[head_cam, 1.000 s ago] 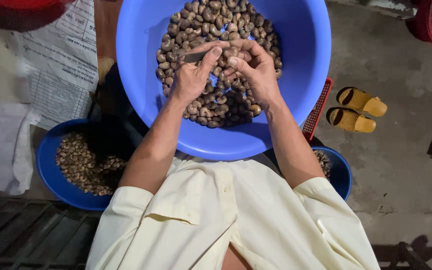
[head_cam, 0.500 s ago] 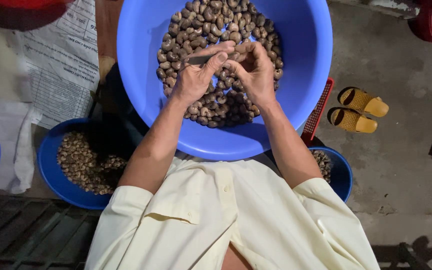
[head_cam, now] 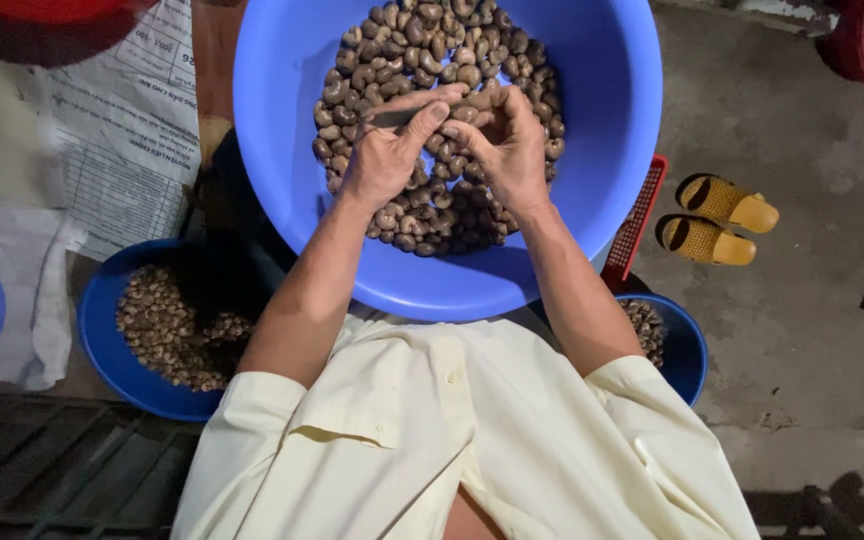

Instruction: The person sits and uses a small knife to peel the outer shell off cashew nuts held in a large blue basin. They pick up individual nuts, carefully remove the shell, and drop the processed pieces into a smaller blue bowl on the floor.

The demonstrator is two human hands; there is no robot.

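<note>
The floor (head_cam: 802, 330) is rough grey concrete, stained and cracked. At the near left lies a dark metal grate (head_cam: 42, 470). A printed paper sheet (head_cam: 122, 140) covers the ground at the far left. A pair of yellow sandals (head_cam: 717, 218) stands on the concrete to the right. A red slotted crate (head_cam: 635, 225) edges out from under the large basin's right side.

A large blue plastic basin (head_cam: 602, 150), round and smooth-walled, occupies the centre. It holds a heap of brown nuts (head_cam: 432, 40), curved, kidney-shaped, with dull mottled shells. A smaller blue bowl (head_cam: 112, 350) at the left holds paler, smaller pieces (head_cam: 167, 325). Another blue bowl (head_cam: 687, 350) at the right, partly hidden by the arm, holds dark fragments.

Both hands are over the heap inside the large basin, touching each other at the fingertips. The left hand (head_cam: 384, 155) grips a thin dark blade-like tool (head_cam: 392, 118) under the thumb. The right hand (head_cam: 507, 150) is curled, its fingers pinching a single nut (head_cam: 470, 104) against the tool's end. The person wears a cream short-sleeved shirt (head_cam: 472, 440).
</note>
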